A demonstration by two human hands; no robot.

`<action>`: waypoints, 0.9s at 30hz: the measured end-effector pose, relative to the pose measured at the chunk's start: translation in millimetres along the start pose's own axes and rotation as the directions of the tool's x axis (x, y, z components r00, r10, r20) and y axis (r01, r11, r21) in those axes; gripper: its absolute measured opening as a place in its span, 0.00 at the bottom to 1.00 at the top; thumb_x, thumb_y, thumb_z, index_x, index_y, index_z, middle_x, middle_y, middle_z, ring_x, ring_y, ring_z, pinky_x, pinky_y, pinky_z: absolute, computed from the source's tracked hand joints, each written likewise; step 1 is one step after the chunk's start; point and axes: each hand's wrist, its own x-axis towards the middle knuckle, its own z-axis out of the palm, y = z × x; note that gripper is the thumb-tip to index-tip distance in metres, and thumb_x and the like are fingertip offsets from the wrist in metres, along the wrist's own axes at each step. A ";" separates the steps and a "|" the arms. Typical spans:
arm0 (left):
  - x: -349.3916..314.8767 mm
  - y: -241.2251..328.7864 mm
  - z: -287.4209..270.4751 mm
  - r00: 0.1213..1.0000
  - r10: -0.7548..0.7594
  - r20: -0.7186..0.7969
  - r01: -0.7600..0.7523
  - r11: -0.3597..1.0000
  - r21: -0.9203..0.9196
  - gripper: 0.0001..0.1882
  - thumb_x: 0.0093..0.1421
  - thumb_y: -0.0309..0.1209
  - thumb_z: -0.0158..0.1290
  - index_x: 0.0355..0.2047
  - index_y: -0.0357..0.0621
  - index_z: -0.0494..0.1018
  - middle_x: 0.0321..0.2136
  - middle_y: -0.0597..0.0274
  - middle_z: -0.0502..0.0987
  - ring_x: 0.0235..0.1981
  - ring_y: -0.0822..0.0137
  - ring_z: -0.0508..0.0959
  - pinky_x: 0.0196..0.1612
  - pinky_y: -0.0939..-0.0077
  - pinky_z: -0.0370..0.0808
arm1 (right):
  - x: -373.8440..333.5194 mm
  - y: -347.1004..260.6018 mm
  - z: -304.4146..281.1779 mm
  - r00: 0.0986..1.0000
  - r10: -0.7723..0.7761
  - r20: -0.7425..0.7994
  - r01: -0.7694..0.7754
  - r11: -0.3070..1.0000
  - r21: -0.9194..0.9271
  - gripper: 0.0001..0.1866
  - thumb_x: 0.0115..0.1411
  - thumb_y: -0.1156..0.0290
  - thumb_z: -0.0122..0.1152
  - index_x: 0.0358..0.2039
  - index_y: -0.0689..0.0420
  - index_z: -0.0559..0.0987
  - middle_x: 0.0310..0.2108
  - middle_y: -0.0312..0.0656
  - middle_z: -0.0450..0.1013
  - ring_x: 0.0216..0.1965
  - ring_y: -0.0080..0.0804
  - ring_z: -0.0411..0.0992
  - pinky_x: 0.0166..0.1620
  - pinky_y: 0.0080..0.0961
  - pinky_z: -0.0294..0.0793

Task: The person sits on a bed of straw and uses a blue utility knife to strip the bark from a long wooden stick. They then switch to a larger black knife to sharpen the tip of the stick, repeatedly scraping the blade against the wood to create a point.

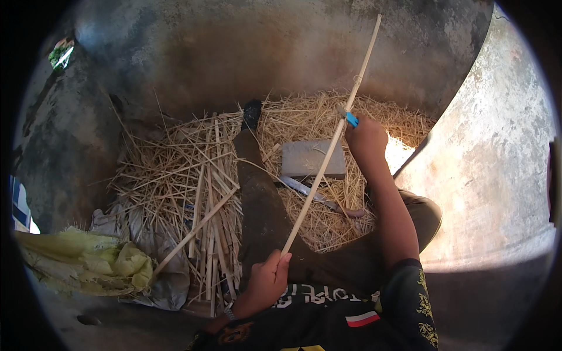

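A long pale bamboo stick (319, 175) slants across the middle, from near my lap up to the far wall. My left hand (267, 279) is closed round its near end. Farther along the stick, my right hand (367, 139) grips a small blue-handled knife (351, 119), its short blade against the stick. A thin curl of shaving stands off the stick beyond the blade. Under the stick, a grey block (304, 158) lies on the shavings, and a large knife (304, 188) with a brown handle rests just nearer to me.
Pale shavings (304, 114) cover the ground, with a heap of split sticks (205, 216) left of my outstretched leg (256, 205). A yellowish woven sack (99, 260) lies at the left. A curved concrete wall (263, 52) closes off the far side; another wall (492, 158) stands at the right.
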 end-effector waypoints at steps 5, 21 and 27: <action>11.6 4.3 1.5 0.999 -0.025 -0.026 0.024 0.999 -0.040 0.15 0.70 0.32 0.48 0.27 0.38 0.64 0.12 0.51 0.64 0.13 0.56 0.69 0.17 0.68 0.62 | -42.9 -8.6 6.0 0.969 -0.246 -0.038 0.248 0.967 0.058 0.08 0.51 0.67 0.65 0.22 0.55 0.75 0.15 0.43 0.72 0.17 0.43 0.74 0.22 0.38 0.73; 6.9 -2.8 11.8 0.999 0.051 -0.007 -0.048 0.977 0.206 0.13 0.69 0.30 0.48 0.28 0.38 0.64 0.13 0.46 0.69 0.17 0.44 0.76 0.17 0.58 0.65 | 24.5 35.5 12.3 0.981 0.189 0.035 -0.187 0.980 -0.070 0.07 0.51 0.68 0.61 0.22 0.58 0.78 0.20 0.48 0.77 0.22 0.45 0.78 0.26 0.40 0.75; 17.4 4.1 6.4 1.000 0.015 0.000 -0.015 0.996 0.092 0.13 0.70 0.32 0.48 0.28 0.38 0.65 0.12 0.48 0.68 0.16 0.44 0.75 0.16 0.62 0.64 | -33.3 17.5 33.7 0.980 -0.150 0.132 0.150 0.989 0.010 0.07 0.51 0.67 0.64 0.25 0.56 0.77 0.16 0.45 0.73 0.19 0.48 0.75 0.25 0.42 0.74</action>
